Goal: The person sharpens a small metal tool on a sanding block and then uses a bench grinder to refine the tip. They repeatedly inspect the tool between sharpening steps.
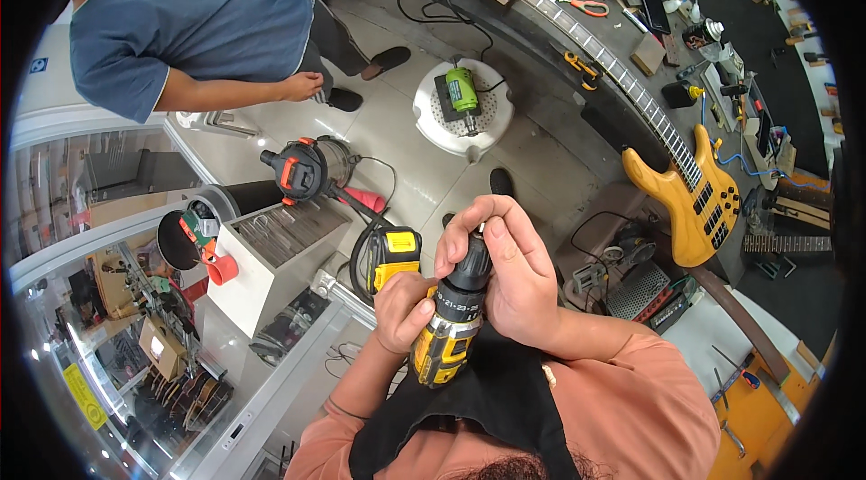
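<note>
A yellow-and-black cordless drill is held close in front of my body, its black chuck pointing away from me. My left hand is closed round the drill's handle, which is mostly hidden. The battery pack sticks out beyond that hand. My right hand curls round the side and front of the chuck, thumb and fingertips meeting at its tip. Something small and light shows between those fingertips; I cannot tell what it is.
A yellow bass guitar lies along the cluttered workbench at right. A white stool bearing a green power tool stands ahead. A vacuum cleaner, a white cabinet and another person are at left.
</note>
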A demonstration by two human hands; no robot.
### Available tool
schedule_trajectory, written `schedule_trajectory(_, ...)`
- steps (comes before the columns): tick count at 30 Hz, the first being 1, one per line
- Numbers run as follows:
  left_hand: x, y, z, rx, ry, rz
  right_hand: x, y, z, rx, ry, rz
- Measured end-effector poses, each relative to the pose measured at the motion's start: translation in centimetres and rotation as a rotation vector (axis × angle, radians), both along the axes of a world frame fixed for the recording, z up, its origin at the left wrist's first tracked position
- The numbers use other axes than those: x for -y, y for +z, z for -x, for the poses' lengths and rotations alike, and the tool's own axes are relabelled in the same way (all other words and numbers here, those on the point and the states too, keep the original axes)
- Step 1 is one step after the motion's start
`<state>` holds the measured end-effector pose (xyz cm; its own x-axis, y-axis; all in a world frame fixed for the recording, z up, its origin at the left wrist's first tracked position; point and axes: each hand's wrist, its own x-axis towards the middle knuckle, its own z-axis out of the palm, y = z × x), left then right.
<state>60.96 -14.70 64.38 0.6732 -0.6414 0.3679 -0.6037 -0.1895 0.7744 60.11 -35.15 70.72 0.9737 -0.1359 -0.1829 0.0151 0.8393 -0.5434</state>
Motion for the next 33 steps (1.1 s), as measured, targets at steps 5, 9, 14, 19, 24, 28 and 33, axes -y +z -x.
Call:
schedule_trajectory(5, 0.1, -0.5, 0.1, 0.007, 0.034, 0.037, 0.0, -0.1, -0.4, 0.021, 0.028, 0.036)
schedule_trajectory(9, -0.6, -1.5, 0.3, -0.169, 0.056, 0.016, -0.1, -0.1, -0.5, 0.03, 0.054, 0.095)
schedule_trajectory(14, -0.6, -3.1, 0.7, -0.254, 0.046, 0.06, -0.2, -0.6, -0.5, 0.065, 0.075, 0.115)
schedule_trajectory(19, -0.7, -5.8, 0.2, -0.263, -0.03, 0.072, 0.5, -0.2, -0.5, 0.078, 0.205, 0.303)
schedule_trajectory(24, -2.6, -13.8, 1.6, -0.387, -0.022, -0.006, 0.5, 0.9, -0.3, 0.062, 0.36, 0.288)
schedule_trajectory(28, -3.2, -17.3, 2.7, -0.336, 0.031, -0.031, 0.8, -0.2, -0.5, 0.277, 0.378, 0.59)
schedule_trajectory(33, -0.7, -13.4, 0.6, -0.089, 0.019, -0.011, 1.5, 0.1, -0.1, 0.291, 0.397, 0.606)
